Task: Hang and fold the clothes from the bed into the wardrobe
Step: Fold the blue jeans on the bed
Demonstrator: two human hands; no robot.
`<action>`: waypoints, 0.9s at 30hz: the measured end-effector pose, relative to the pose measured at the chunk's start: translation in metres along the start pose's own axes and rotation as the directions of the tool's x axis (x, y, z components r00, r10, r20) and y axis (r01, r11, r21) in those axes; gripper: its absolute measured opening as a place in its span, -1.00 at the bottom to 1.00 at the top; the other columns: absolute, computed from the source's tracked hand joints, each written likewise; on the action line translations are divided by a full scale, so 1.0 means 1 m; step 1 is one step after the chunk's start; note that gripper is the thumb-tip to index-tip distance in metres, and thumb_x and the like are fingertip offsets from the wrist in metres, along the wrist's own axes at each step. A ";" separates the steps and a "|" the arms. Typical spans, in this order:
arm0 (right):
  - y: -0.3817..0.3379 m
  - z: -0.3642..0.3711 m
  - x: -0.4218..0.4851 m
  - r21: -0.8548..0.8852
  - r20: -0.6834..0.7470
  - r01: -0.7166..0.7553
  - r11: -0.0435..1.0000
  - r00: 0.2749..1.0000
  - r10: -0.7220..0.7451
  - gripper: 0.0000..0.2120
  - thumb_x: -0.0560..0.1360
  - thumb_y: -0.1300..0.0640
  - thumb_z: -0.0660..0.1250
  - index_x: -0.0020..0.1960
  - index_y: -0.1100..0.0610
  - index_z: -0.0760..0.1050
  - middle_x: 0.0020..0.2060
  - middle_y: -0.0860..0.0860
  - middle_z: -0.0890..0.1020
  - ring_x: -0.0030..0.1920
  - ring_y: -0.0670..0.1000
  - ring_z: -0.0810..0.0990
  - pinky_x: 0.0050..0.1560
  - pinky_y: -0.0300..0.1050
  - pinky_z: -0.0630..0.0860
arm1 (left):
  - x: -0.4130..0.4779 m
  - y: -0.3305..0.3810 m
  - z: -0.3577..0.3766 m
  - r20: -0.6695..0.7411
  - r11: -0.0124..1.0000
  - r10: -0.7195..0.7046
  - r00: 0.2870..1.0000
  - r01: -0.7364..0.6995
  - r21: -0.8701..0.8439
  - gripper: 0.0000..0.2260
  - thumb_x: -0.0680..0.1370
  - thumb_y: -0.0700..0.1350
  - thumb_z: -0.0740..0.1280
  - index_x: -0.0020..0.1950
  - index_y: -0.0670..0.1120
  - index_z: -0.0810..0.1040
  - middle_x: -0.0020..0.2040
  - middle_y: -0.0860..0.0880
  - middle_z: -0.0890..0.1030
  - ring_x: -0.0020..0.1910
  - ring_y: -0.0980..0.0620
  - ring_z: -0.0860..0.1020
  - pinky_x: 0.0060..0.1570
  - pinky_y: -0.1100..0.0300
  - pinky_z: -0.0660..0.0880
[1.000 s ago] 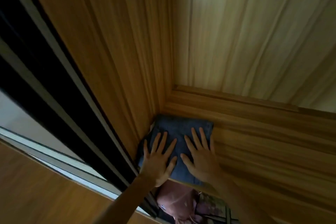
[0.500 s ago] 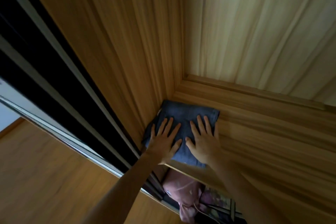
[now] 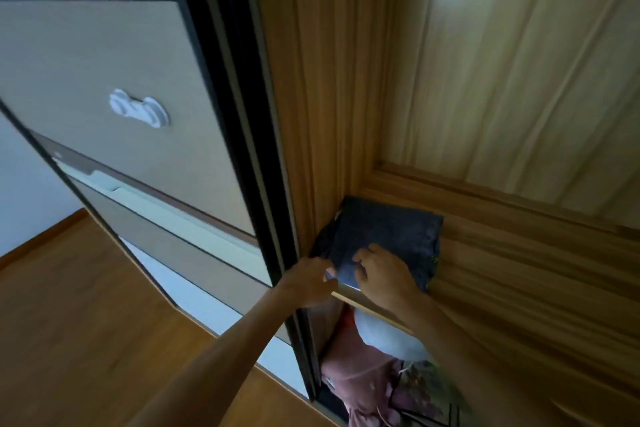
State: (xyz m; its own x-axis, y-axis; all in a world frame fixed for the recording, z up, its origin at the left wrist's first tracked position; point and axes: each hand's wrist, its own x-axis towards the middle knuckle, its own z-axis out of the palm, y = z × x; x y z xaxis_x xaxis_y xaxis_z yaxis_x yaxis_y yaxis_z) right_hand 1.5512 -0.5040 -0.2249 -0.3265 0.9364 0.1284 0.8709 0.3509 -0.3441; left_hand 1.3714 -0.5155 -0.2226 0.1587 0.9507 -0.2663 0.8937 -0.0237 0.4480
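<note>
Folded blue garment [image 3: 388, 239] is seen lower centre, in the shelf [image 3: 519, 270] corner. Left hand [image 3: 308, 282] and right hand [image 3: 384, 276] are curled on its front edge; pinch not confirmable. Risk: garment dragged off if snagged.

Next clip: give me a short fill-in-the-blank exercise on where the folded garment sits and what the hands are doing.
1. The folded dark blue garment lies in the ____ corner of the wooden shelf.
2. The left hand and right hand are at the garment's ____ edge.
3. Below the shelf hangs a ____ garment.

Missing words: left; front; pink
</note>
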 end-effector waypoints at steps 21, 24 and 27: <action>-0.334 0.067 -0.041 0.019 0.463 0.337 0.941 0.832 -0.307 -0.72 0.56 0.01 0.25 0.18 0.08 0.61 0.10 0.03 0.66 0.06 0.07 0.62 -0.02 -0.14 0.50 | -0.297 -0.255 -0.053 -0.013 0.849 -0.408 0.913 0.374 -0.372 -0.75 0.63 -0.04 0.30 0.23 -0.13 0.60 0.00 -0.03 0.67 -0.14 0.06 0.66 -0.28 0.34 0.55; -0.407 0.095 -0.042 0.083 0.493 0.462 0.883 0.751 -0.439 -0.71 0.60 -0.01 0.22 0.15 0.12 0.61 0.06 0.05 0.67 -0.01 0.08 0.63 -0.07 -0.14 0.49 | -0.355 -0.301 -0.057 -0.040 0.768 -0.549 0.835 0.485 -0.419 -0.76 0.64 -0.06 0.28 0.22 -0.14 0.61 -0.10 0.02 0.63 -0.20 0.09 0.61 -0.31 0.33 0.51; -0.481 0.127 -0.050 0.161 0.531 0.547 0.822 0.654 -0.539 -0.76 0.60 -0.01 0.23 0.11 0.08 0.60 -0.01 0.02 0.67 -0.08 0.01 0.61 -0.03 -0.13 0.55 | -0.408 -0.346 -0.056 -0.025 0.657 -0.675 0.737 0.586 -0.474 -0.77 0.63 -0.04 0.28 0.20 -0.11 0.61 -0.05 -0.02 0.66 -0.21 0.08 0.62 -0.32 0.30 0.52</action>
State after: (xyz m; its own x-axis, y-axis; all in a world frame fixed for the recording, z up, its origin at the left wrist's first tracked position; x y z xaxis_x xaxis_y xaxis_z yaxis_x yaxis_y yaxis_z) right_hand 1.1019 -0.7193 -0.1845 -0.8778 0.4232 -0.2244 0.4783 0.8001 -0.3620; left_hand 0.9738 -0.8781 -0.2210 -0.4972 0.7247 -0.4771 0.4818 0.6879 0.5428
